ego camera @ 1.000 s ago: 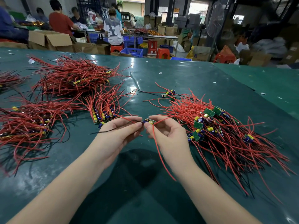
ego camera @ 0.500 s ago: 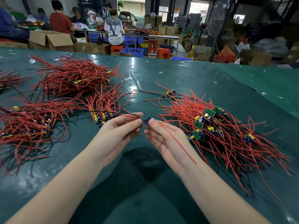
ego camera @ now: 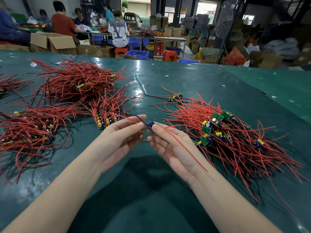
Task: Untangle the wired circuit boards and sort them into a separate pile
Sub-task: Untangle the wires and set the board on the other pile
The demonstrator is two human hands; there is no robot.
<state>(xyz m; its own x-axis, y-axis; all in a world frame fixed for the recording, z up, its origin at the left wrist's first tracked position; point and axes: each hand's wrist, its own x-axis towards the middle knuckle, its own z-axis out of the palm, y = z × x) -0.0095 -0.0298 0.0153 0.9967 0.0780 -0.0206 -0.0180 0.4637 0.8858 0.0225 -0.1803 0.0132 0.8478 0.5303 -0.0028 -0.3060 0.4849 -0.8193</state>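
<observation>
The little circuit board (ego camera: pixel 150 125) sits in the middle of the view, up off the counter (ego camera: pixel 210 84), held between both hands; a second ago it lay flat and showed its yellow part, and now it is turned so its blue part faces up; its red wire (ego camera: pixel 184 147) has swung round too, and now runs across the right palm toward 5 o'clock, where before it hung down under the hand; its black wire (ego camera: pixel 133 115) goes off toward 10 o'clock over the left fingers.

The left hand (ego camera: pixel 121 140) pinches the wires right by the board with its thumb and first finger; the other fingers are loose; the right hand (ego camera: pixel 170 147) holds the other end of the board with its fingertips, palm up and mostly open.

I think this means the board is now free of the tangle, because its wires touch no other board; next it likely goes to a neat pile.

The messy heap (ego camera: pixel 232 140) lies at 3 o'clock, just beside the right hand; a neat small pile (ego camera: pixel 109 115) lies at 11 o'clock, close behind the left hand; bigger sorted piles (ego camera: pixel 75 81) lie farther off at 10 o'clock, and another (ego camera: pixel 28 130) at 9 o'clock; a few loose boards (ego camera: pixel 175 97) sit at 1 o'clock; far behind, people (ego camera: pixel 117 27) work at other tables.
</observation>
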